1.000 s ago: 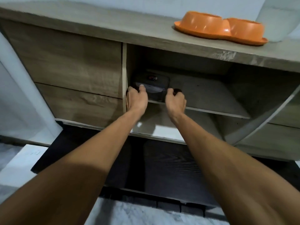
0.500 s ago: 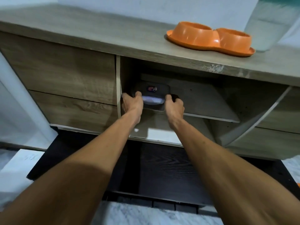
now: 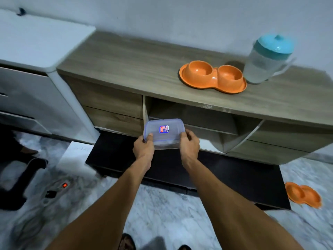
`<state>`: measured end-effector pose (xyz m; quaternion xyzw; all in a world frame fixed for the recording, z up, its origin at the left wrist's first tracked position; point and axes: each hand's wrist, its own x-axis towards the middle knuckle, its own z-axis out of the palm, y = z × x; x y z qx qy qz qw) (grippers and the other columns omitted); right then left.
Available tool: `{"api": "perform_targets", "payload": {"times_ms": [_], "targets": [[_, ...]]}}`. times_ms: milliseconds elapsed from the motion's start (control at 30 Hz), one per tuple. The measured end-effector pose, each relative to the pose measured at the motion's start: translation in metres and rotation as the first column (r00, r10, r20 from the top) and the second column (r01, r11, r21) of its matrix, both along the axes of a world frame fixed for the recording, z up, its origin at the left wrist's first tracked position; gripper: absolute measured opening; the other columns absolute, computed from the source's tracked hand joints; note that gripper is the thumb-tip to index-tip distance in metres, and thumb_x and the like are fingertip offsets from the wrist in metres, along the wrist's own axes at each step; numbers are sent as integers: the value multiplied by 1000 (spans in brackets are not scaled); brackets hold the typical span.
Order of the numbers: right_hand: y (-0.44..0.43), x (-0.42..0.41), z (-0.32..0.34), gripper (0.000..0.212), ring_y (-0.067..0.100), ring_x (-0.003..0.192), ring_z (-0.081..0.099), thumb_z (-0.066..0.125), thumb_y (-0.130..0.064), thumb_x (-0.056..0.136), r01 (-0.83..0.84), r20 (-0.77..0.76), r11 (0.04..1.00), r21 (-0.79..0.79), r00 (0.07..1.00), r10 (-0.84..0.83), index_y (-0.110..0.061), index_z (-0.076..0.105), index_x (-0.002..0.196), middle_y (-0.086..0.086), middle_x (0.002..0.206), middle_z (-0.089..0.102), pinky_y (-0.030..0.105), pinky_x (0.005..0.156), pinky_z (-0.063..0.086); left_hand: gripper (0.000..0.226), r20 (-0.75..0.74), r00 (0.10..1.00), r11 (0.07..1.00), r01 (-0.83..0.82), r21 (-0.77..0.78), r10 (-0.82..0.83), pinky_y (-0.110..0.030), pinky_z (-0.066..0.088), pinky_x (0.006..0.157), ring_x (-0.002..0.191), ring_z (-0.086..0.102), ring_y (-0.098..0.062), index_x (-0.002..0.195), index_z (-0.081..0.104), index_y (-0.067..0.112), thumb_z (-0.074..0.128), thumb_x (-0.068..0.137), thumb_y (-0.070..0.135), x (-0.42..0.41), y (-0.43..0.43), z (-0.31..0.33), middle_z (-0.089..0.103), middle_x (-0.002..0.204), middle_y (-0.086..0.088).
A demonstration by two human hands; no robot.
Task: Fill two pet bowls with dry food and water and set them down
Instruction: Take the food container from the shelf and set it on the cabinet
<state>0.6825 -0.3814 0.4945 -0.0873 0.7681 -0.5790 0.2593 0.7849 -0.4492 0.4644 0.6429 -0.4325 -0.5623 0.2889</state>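
A clear plastic food container [image 3: 164,131] with a blue-rimmed lid and a small label is held in front of the open cabinet shelf. My left hand [image 3: 144,147] grips its left end and my right hand [image 3: 189,146] grips its right end. An orange double pet bowl [image 3: 212,77] stands empty on the wooden cabinet top [image 3: 126,60]. Right beside it stands a translucent water jug [image 3: 264,60] with a teal lid. A second orange double bowl [image 3: 303,194] lies on the floor at the right.
The cabinet's open compartment [image 3: 191,116] has a shelf, with a door open at the right. A dark mat [image 3: 234,175] lies below the cabinet. A power strip with a red switch [image 3: 64,185] and cables lie on the floor at the left, beside a white appliance [image 3: 27,69].
Both hands have pulled the container out of the cabinet shelf toward me. My head has risen and tipped, so the cabinet top, jug and floor now show.
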Motion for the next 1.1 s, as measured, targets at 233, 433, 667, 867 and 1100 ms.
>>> {"api": "perform_targets", "payload": {"times_ms": [233,433,667,867,1100], "targets": [[42,16,103,27,20,102,59,55,-22,90,-37,50,999,-7,998,38,-16,71,111,3,109,69,33,91,48,26,-3,1000,999,-4,-36,4,-40,57,84,82,64,-26,103,70,14,57,95,35,22,45,129,70,95,-12],[50,1,169,29,20,101,58,54,-21,92,-60,-2,997,-48,998,60,-14,70,115,3,107,69,30,91,44,20,-104,995,996,-19,-83,11,-48,57,89,90,69,-28,80,72,24,60,90,37,12,42,184,72,87,-4],[10,-18,203,28,20,104,60,53,-20,94,-129,-27,986,-102,992,127,-14,70,116,2,113,69,32,91,46,23,-73,997,991,-24,-131,15,-49,57,86,83,68,-24,76,68,24,57,91,37,-7,-10,203,73,92,-12],[-61,-42,201,23,29,100,64,55,-25,89,-136,-42,989,-57,990,134,-17,71,103,6,102,73,44,94,50,21,-43,998,982,47,-184,-55,-37,57,81,76,63,-21,99,70,14,53,99,27,-33,-80,228,67,82,-5],[-161,-55,204,26,21,99,63,56,-14,91,-66,1,995,-71,998,66,-11,72,111,5,106,73,39,96,49,17,-36,988,979,144,-147,-151,-43,57,84,84,66,-25,92,69,19,55,98,26,-53,-191,224,71,88,-10]]}}
